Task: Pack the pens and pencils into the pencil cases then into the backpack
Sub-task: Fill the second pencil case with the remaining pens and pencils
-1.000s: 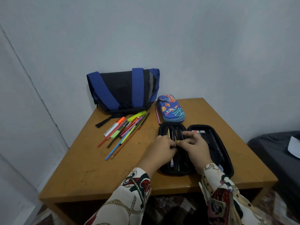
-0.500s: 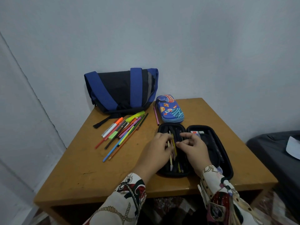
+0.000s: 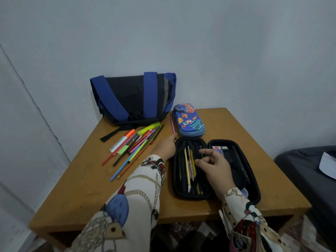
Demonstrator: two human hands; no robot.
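**Black pencil case lies open with pencils inside**

Black and unzipped, the pencil case [image 3: 214, 170] lies flat near the front edge of the wooden table [image 3: 76, 193], both halves facing up. Its left half holds several pencils [image 3: 189, 166] lying lengthwise, among them yellow and pink ones. The right hand [image 3: 215, 167] hovers over the middle of the case with its fingers loosely curled and holding nothing. The left hand [image 3: 166, 147] reaches out just left of the case's far corner, fingers stretched toward a pink pen [image 3: 172, 127] lying alone on the table; whether the fingertips touch it cannot be told.

Left of that hand a loose pile of coloured pens and markers [image 3: 134, 144] is spread on the tabletop. A blue patterned pencil case [image 3: 189, 120], zipped closed, sits just beyond the black one. A blue and black bag [image 3: 132, 99] stands at the table's far edge against the wall.
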